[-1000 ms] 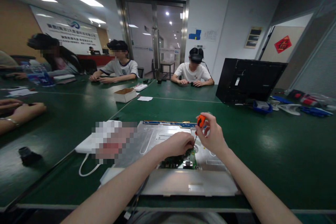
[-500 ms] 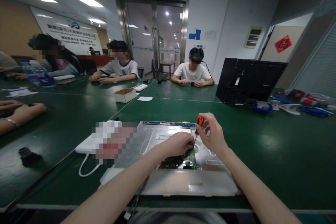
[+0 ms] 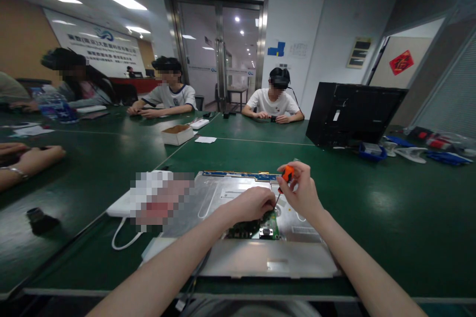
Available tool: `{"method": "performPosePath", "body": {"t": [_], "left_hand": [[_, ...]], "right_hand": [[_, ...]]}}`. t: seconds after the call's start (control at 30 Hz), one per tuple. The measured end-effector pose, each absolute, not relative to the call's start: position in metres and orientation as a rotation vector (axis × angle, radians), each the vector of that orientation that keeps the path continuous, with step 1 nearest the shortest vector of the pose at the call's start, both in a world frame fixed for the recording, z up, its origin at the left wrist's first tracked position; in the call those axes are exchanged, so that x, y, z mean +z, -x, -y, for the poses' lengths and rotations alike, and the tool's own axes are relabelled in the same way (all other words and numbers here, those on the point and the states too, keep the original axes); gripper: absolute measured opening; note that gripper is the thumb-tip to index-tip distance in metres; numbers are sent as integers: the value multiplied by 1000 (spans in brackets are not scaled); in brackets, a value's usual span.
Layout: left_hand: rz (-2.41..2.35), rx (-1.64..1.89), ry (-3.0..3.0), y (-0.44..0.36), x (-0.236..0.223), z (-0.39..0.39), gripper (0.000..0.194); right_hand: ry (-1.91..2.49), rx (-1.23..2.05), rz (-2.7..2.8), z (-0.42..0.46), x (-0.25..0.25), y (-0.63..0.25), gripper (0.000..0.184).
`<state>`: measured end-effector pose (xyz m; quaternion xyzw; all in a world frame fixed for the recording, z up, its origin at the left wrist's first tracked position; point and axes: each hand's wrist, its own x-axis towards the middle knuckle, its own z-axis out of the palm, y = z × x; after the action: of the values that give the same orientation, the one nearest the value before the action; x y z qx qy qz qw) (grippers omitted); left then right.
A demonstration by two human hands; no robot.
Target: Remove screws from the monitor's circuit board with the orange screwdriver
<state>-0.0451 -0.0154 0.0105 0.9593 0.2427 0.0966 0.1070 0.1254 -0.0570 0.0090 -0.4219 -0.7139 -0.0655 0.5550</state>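
Note:
My right hand (image 3: 302, 189) is closed around an orange and black screwdriver (image 3: 287, 174), its shaft slanting down and left. The tip ends beside the fingers of my left hand (image 3: 255, 203), which are pinched together low over a green circuit board (image 3: 273, 223). Whatever those left fingers hold, if anything, is hidden. The board is set in the silver metal back of a flat display panel (image 3: 297, 260), lying on the green table in front of me. A blue circuit strip (image 3: 238, 176) runs along the panel's far edge.
Left of the panel lies a white device (image 3: 122, 203) with a cable, partly pixelated. A black monitor (image 3: 351, 114) stands at the right, near a blue tray (image 3: 372, 152). Farther off is an open cardboard box (image 3: 177, 135). Several people sit around the table (image 3: 390, 218).
The screwdriver's handle has tipped slightly to the right along with my right hand, so its shaft leans more. My left hand has stayed where it was.

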Motion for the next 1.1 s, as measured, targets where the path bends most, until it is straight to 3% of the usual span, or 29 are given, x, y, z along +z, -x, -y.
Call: {"method": "performPosePath", "body": {"t": [0.67, 1.1], "left_hand": [[-715, 272, -2819, 45, 13, 17, 15], [-685, 316, -2827, 46, 8, 14, 14]], "right_hand": [[982, -84, 1684, 58, 9, -125, 31], [970, -216, 1806, 62, 17, -126, 31]]}}
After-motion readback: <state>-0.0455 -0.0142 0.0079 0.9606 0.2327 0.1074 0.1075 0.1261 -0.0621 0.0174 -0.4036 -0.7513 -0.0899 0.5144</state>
